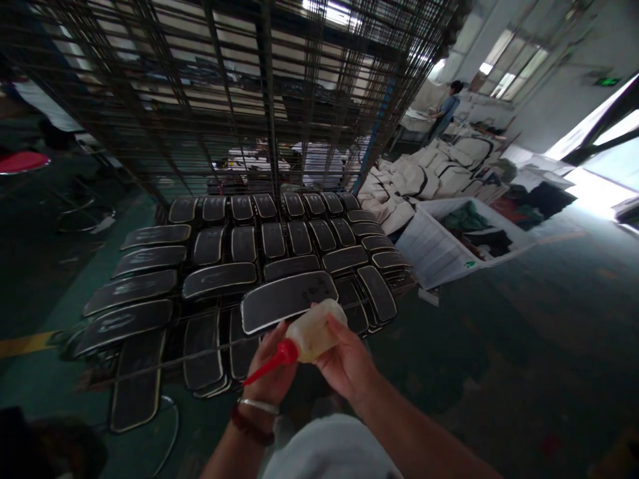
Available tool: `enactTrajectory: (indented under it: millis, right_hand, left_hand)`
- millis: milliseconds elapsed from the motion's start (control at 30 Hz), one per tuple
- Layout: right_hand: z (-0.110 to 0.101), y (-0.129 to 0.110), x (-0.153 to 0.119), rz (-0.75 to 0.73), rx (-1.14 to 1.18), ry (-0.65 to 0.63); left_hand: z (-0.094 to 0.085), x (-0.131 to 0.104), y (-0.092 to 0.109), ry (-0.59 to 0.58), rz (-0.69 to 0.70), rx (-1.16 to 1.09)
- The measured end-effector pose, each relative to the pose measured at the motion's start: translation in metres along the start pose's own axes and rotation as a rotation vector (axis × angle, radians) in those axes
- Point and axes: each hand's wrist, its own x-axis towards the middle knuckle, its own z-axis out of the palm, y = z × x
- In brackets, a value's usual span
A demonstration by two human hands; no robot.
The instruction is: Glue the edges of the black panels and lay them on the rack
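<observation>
Right hand [349, 364] closed round a translucent yellowish plastic bottle [319, 330], its red tapered nozzle [269, 364] crossing before the left hand [278, 380]; left grip can't be told. Both at near edge of stacked dark oblong pale-rimmed panels [244, 243]. Dark metal-bar rack [268, 100] beyond; open green floor [479, 352] rightward.

From afar I'm seeing a cloudy yellowish bottle [313, 334], its nozzle [286, 352] showing red, and cream-rimmed charcoal panels [279, 303], whitish marks [108, 322] streaking the pile's [202, 349] left edge.
</observation>
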Motion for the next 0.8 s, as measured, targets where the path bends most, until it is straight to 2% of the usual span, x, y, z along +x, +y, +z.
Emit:
enactTrajectory:
  millis: [67, 133, 200, 233, 267, 300, 367, 467, 567, 667, 733, 800]
  right_hand:
    - [-0.005, -0.024, -0.002, 0.052, -0.067, -0.03]
    - [-0.008, -0.051, -0.005, 0.124, -0.16, -0.063]
    - [-0.009, -0.076, -0.008, 0.181, -0.282, -0.101]
    - [-0.008, -0.087, -0.009, 0.198, -0.349, -0.116]
    - [-0.005, -0.095, -0.01, 0.206, -0.415, -0.127]
    - [-0.002, -0.102, -0.01, 0.212, -0.48, -0.137]
    - [0.007, -0.111, -0.01, 0.232, -0.601, -0.161]
    - [0.025, -0.111, -0.004, 0.269, -0.726, -0.219]
    - [0.039, -0.105, 0.003, 0.272, -0.785, -0.26]
    - [0.046, -0.108, 0.004, 0.226, -0.799, -0.27]
    - [0.049, -0.121, -0.001, 0.135, -0.803, -0.257]
    - [0.055, -0.142, -0.01, -0.016, -0.812, -0.239]
  left_hand:
    - [-0.028, -0.008, 0.003, 0.034, 0.03, 0.107]
    - [-0.061, -0.017, 0.018, 0.13, -0.014, 0.219]
    - [-0.086, -0.024, 0.045, 0.306, 0.005, 0.402]
    - [-0.093, -0.025, 0.06, 0.373, 0.051, 0.489]
    - [-0.093, -0.026, 0.076, 0.373, 0.11, 0.575]
    - [-0.089, -0.025, 0.091, 0.341, 0.175, 0.662]
    - [-0.066, -0.021, 0.115, 0.241, 0.257, 0.837]
    - [-0.016, -0.008, 0.128, -0.024, 0.143, 1.018]
    - [0.022, 0.006, 0.123, -0.198, -0.006, 0.941]
    - [0.034, 0.011, 0.118, -0.257, -0.06, 0.85]
    - [0.032, 0.007, 0.12, -0.262, -0.039, 0.859]
    - [0.026, 0.001, 0.126, -0.279, -0.023, 0.931]
